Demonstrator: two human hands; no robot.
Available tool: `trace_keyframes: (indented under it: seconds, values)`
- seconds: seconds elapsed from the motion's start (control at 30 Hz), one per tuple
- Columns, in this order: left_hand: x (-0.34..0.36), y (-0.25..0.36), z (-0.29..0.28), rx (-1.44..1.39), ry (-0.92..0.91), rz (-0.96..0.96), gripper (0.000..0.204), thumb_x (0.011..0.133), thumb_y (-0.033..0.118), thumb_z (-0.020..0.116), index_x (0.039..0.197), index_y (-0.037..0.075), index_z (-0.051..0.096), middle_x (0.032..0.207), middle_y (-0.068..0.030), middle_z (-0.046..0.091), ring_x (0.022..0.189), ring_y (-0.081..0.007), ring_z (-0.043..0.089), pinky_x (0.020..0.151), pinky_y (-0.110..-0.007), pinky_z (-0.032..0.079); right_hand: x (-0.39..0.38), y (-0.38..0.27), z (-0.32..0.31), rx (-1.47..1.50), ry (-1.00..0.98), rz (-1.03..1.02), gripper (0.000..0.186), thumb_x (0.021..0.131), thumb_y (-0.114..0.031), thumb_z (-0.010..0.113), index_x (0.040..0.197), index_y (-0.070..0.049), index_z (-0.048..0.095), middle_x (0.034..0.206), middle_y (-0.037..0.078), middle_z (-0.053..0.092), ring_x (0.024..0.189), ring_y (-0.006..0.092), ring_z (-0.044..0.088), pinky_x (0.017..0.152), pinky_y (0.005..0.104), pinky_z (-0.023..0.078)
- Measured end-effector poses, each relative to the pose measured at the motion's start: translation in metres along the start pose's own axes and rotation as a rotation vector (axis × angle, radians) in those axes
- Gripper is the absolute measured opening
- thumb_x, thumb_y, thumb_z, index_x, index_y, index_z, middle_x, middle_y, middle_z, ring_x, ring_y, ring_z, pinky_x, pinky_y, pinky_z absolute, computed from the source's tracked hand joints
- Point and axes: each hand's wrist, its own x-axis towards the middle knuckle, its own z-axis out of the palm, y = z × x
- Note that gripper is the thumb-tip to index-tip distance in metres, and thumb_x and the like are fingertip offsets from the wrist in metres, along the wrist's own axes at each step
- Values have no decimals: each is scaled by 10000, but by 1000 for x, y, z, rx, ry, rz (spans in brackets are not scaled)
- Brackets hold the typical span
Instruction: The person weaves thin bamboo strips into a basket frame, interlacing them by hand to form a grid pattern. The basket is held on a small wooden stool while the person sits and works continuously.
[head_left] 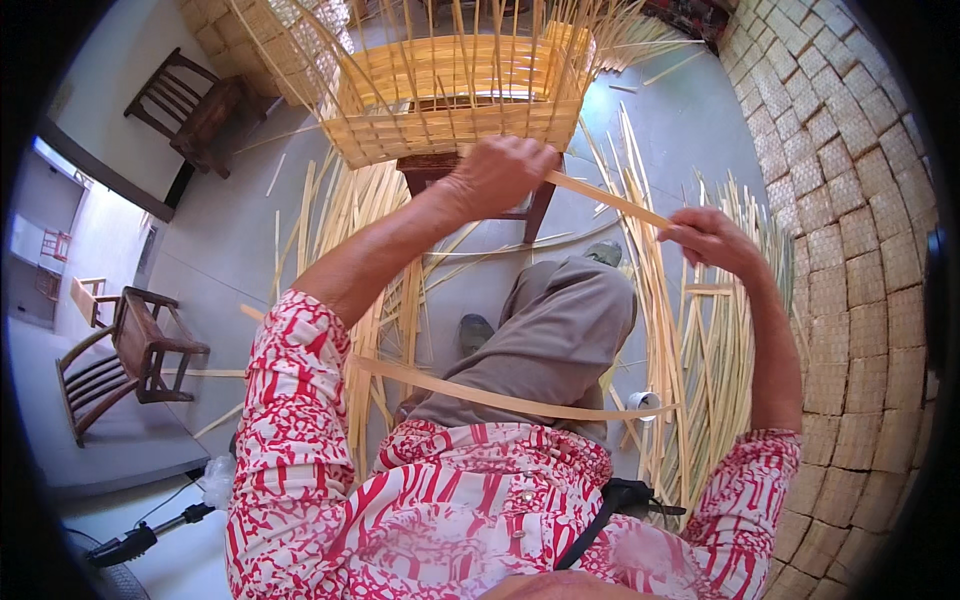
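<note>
A partly woven bamboo basket [440,132] rests on a dark wooden stool [538,212] in front of me, its upright stakes fanning out at the top. My left hand [505,172] is closed at the basket's near wall, on one end of a flat bamboo strip [612,198]. To the right, my right hand [712,240] pinches the same strip farther along, so it stretches between both hands. Another long strip [490,397] curves across my lap. The left fingertips are partly hidden against the weave.
Loose bamboo strips [375,290] lie on the floor at left, and more strips [715,370] at right beside a small white roll [643,403]. Stacked woven pieces [850,240] line the right side. Wooden chairs [150,340] stand at left.
</note>
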Motion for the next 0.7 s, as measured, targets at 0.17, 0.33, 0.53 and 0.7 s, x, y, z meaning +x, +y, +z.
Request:
trace_keyframes:
  seconds: [0.17,0.33,0.53,0.7]
  values:
    - [-30,-49,-9,-81,49,-388,381,928,170,648,1251,-7,553,1035,-169,688,948,-301,696,793,-408,569,-51,46,-20,228,16,106,171,1017,-205,611,1037,-79,725,619,-65,542,542,12,517,471,200,371]
    - [3,-59,-41,-578,103,-849,825,893,260,773,1507,-38,310,1354,-283,555,1288,-345,549,1049,-424,488,-56,72,-10,228,63,29,165,1010,-203,633,1049,-82,739,687,-77,560,578,-2,519,466,179,357]
    - [36,-83,-58,-761,252,-930,1035,820,258,851,1543,-37,173,1481,-337,386,1426,-405,368,1137,-451,398,-52,76,-2,243,95,56,153,999,-205,652,1015,-84,743,721,-71,599,610,18,557,513,194,383]
    - [44,-84,-72,-863,147,-1043,1073,811,259,860,1543,-53,140,1489,-337,368,1357,-374,464,1112,-440,420,-62,76,1,227,115,42,146,996,-204,657,1015,-88,745,709,-72,610,621,16,574,509,192,384]
